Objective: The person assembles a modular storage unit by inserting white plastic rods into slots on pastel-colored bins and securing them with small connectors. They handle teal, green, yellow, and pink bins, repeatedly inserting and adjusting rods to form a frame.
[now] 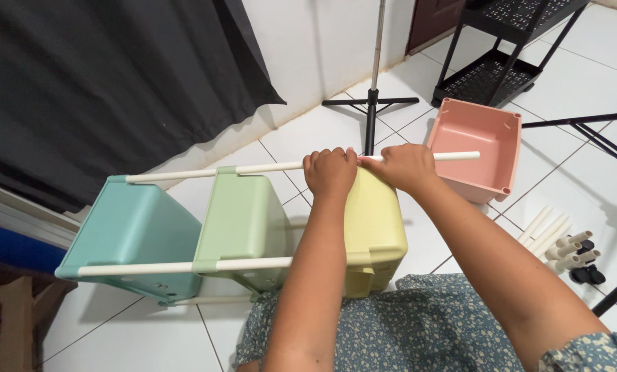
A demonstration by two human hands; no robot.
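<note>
i have my left hand (330,172) and right hand (406,167) both curled tight around the upper white rod (253,167), just above the yellow bin (372,231), steadying the 3 threaded bins. beyond the yellow bin a loose pink bin (475,148) sits at the rod's tip; spare tubes (545,233) lie right.

Both arms stretched out forward, bare forearms. Left hand (330,172) and right hand (406,167) sit side by side, fingers curled tight, knuckles up.
</note>
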